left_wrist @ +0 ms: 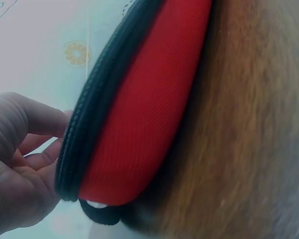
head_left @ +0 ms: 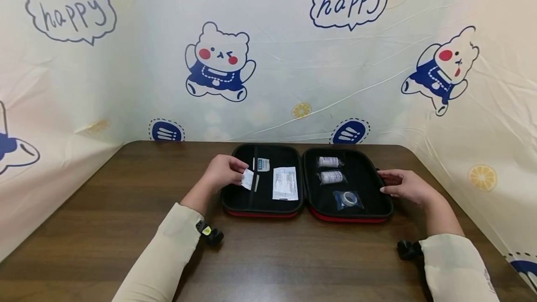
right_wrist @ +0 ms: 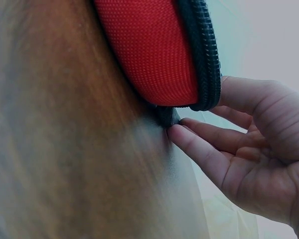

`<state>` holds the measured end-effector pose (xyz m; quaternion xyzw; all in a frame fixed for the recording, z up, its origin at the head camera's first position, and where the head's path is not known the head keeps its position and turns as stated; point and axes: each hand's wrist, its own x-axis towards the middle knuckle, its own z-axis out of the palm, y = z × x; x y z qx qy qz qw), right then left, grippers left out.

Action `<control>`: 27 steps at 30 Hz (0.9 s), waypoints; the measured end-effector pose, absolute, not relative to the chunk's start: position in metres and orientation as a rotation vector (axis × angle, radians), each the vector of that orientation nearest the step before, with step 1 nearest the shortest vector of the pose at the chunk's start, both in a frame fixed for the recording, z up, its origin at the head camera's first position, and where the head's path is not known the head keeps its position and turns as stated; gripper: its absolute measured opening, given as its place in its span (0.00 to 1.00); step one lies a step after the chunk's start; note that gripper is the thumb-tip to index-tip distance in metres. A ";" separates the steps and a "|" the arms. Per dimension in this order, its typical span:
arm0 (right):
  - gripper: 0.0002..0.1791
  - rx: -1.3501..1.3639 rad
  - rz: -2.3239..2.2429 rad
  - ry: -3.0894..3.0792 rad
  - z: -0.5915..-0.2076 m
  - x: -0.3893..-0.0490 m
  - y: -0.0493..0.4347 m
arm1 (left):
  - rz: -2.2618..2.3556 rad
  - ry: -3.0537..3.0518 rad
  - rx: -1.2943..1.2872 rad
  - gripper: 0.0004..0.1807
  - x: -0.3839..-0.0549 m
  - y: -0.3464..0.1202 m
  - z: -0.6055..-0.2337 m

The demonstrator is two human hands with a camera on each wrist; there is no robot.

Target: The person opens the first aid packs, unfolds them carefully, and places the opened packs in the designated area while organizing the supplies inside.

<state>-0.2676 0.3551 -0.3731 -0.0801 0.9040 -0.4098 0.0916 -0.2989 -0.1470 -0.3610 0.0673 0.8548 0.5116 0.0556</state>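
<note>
A first-aid case [head_left: 278,206] with black lining and a red shell lies unfolded on the table. My left hand [head_left: 222,172] is at its left half, pinching a small white packet [head_left: 247,179] beside the elastic strap. In the left wrist view, the red shell [left_wrist: 144,104] hides the left fingertips and the packet. My right hand [head_left: 407,185] holds the case's outer right edge, thumb at the rim. The right wrist view shows that hand [right_wrist: 259,144] with fingers against the black zipped rim [right_wrist: 207,59] and low beside the shell.
In the left half are a large white packet [head_left: 285,183] and a small blue-and-white packet [head_left: 263,165]. The right half holds two wrapped white rolls, the upper roll [head_left: 329,161] and lower roll [head_left: 332,177], plus a bagged tape ring [head_left: 348,199]. A patterned curtain [head_left: 277,69] hangs behind the table [head_left: 268,264].
</note>
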 end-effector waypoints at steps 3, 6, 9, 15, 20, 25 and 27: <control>0.36 -0.234 -1.211 2.689 -0.373 -0.267 0.355 | 1.588 2.567 0.190 0.14 -0.298 -0.141 -0.362; 0.35 -0.228 -1.205 2.698 -0.373 -0.267 0.356 | 1.628 2.538 0.152 0.14 -0.298 -0.134 -0.364; 0.35 -0.235 -1.195 2.705 -0.373 -0.267 0.357 | 1.666 2.512 0.116 0.15 -0.298 -0.129 -0.367; 0.36 -0.244 -1.194 2.696 -0.373 -0.267 0.356 | 1.720 2.473 0.063 0.15 -0.300 -0.120 -0.369; 0.36 -0.237 -1.193 2.693 -0.373 -0.267 0.356 | 1.745 2.436 0.019 0.15 -0.303 -0.114 -0.371; 0.36 -0.233 -1.192 2.688 -0.372 -0.267 0.355 | 1.742 2.432 -0.003 0.14 -0.304 -0.112 -0.375; 0.36 -0.234 -1.190 2.689 -0.372 -0.267 0.355 | 1.735 2.454 0.007 0.13 -0.305 -0.111 -0.376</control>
